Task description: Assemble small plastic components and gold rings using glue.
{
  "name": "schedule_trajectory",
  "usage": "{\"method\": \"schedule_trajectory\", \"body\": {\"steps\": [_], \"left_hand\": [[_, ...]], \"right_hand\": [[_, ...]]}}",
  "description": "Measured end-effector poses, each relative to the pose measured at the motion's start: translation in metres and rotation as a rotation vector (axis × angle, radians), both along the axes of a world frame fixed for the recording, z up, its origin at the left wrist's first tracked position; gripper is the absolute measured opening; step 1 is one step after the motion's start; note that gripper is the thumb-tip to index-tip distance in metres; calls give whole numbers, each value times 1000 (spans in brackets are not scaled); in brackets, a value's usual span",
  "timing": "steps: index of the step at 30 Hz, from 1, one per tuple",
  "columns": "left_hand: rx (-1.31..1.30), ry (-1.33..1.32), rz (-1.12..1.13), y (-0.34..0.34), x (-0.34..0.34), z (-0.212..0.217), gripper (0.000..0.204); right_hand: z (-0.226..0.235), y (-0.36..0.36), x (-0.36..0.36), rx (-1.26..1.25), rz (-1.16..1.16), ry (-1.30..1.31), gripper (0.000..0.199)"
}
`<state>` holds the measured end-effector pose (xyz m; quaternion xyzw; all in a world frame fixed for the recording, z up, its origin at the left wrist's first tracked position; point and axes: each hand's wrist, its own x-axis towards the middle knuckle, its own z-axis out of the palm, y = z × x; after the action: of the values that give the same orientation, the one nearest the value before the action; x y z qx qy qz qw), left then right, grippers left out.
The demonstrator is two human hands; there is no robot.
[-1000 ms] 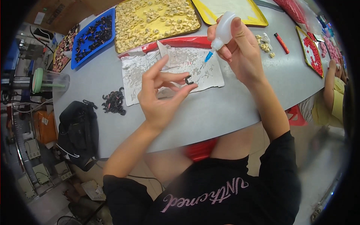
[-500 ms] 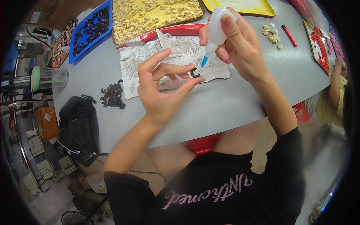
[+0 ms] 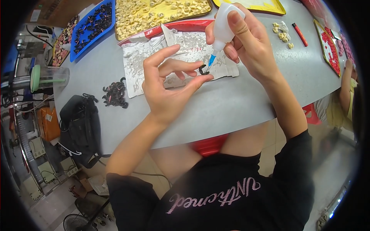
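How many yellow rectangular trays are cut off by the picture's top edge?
2. First yellow tray: top centre, covered with small cream-coloured pieces. Second yellow tray: right of it, behind the translucent white squeeze bottle in the right hand. Others may be hidden out of frame.

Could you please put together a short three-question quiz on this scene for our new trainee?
1. Which hand holds the bottle?

2. Fill in the colour: the tray of black pieces is ____.

3. What does the left hand pinch between thumb and finger?
A. a yellow cube
B. a curved black piece
C. a red stick

Key: 1. The right hand. 2. Blue. 3. B.
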<state>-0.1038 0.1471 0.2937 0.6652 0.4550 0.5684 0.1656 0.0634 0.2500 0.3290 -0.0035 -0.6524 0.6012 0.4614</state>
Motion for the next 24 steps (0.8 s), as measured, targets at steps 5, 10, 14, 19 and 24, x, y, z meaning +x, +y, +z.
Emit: {"method": "schedule_trajectory", "body": {"steps": [5, 10, 14, 19, 24], "left_hand": [[-2, -14, -26, 3, 5, -1, 66], [18, 9, -15, 3, 2, -1, 66], [12, 11, -23, 3, 3, 0, 66], [41, 13, -23, 4, 3, 0, 67], [30, 14, -25, 3, 2, 0, 67]], "right_hand": [[-35, 41, -13, 384, 190, 331, 40], [13, -16, 7, -401, -196, -304, 39], [17, -15, 11, -395, -203, -335, 39], [16, -15, 9, -402, -227, -300, 40], [4, -5, 9, -111, -85, -106, 41]]}}
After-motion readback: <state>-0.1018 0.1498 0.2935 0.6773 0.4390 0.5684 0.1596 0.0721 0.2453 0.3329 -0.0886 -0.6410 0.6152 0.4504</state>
